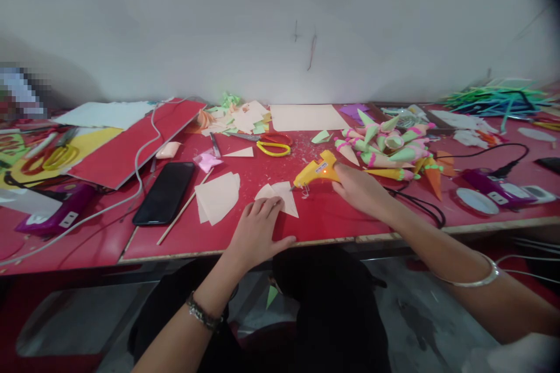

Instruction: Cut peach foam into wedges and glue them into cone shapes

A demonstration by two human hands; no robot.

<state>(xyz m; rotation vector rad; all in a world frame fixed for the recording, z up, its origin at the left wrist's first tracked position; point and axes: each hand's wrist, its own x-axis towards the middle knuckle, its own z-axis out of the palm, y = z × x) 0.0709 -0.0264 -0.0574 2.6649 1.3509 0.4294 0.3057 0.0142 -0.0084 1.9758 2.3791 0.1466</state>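
Observation:
My right hand (359, 189) grips a yellow glue gun (315, 170) by its handle. The nozzle points left and down, at the edge of a cut piece of pale peach paper (288, 199). Holding that paper down on the red table (324, 221) is my left hand (256, 228), its fingers laid over the near left part and the thumb spread apart. Whether the nozzle touches the paper, I cannot tell. More peach paper pieces (217, 197) lie stacked to the left of my left hand, beside a thin wooden stick (184, 210).
A black phone (164, 193) lies at left. Yellow-and-red scissors (274, 145) rest behind the paper. A pile of paper cones (385, 143) stands at right, near a purple power strip (496, 186). A white cable (144, 157) crosses red board (140, 140).

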